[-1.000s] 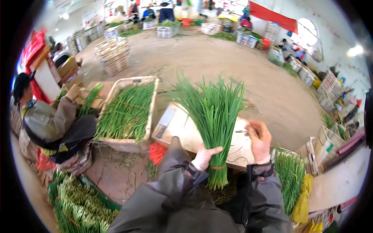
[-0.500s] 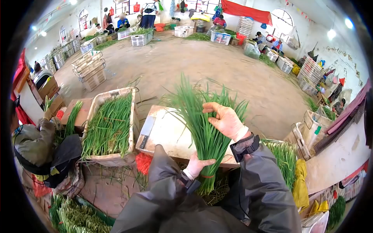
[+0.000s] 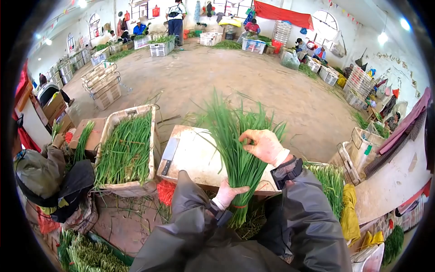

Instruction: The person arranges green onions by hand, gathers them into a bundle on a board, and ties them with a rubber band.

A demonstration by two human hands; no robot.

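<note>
A thick bunch of garlic chives (image 3: 242,163) stands tilted in front of me, tied near its lower end with a red band (image 3: 239,207). My left hand (image 3: 229,193) is wrapped around it just above that band. Higher up, my right hand (image 3: 264,146) is at the leaves with thumb and fingers pinched together; what exactly lies between the fingertips is hard to see. Both hands look thinly gloved. Behind the bunch lies a worn white board (image 3: 195,154), with a broad-bladed knife (image 3: 169,156) resting on its left side.
A crate (image 3: 154,149) full of chives (image 3: 126,147) stands left of the board. Another person (image 3: 38,170) sits at far left. More chives (image 3: 327,183) stand at my right beside a yellow cloth (image 3: 350,213). Stacked crates (image 3: 103,86) stand on the floor ahead.
The right hand's fingers, more spread before, have drawn in to a pinch at the leaves. My left hand keeps its hold on the bunch. The view has shifted slightly.
</note>
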